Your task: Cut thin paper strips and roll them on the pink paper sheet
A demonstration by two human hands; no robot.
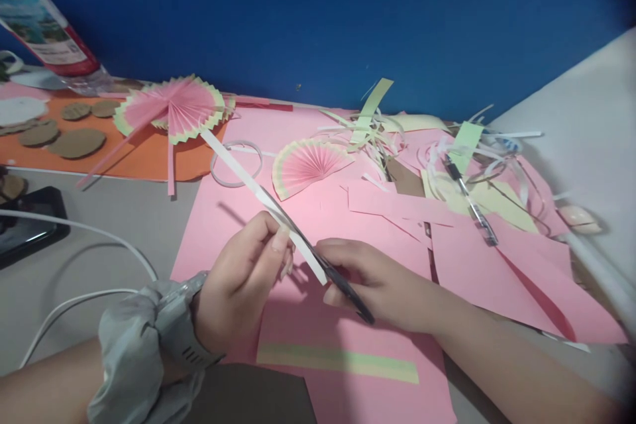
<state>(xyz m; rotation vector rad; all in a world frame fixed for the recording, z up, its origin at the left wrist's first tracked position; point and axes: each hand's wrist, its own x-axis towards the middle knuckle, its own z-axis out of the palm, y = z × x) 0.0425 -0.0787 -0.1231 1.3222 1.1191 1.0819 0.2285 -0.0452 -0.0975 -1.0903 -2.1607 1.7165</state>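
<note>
Between the thumb and fingers of my left hand point(251, 271) is a narrow white strip point(233, 165), slanting from upper left to lower right. My right hand point(370, 278) grips a pair of dark scissors point(350, 295), whose blades run along the strip beside my left fingertips. Whether the blades are cutting into it I cannot tell. Beneath my hands lies a pink paper sheet point(308, 331) with a green and yellow band point(342, 363) across its lower part. Just beyond my hands is a pleated pink paper fan point(313, 165) with a yellow edge.
Pleated pink rosettes point(173, 106) and cardboard discs point(77, 142) lie on orange paper point(144, 159). A plastic bottle point(54, 33) leans behind them. At left are a phone point(32, 225) and white cable point(114, 235). Paper scraps point(377, 132) and a pen point(472, 202) lie right, before a blue wall point(318, 20).
</note>
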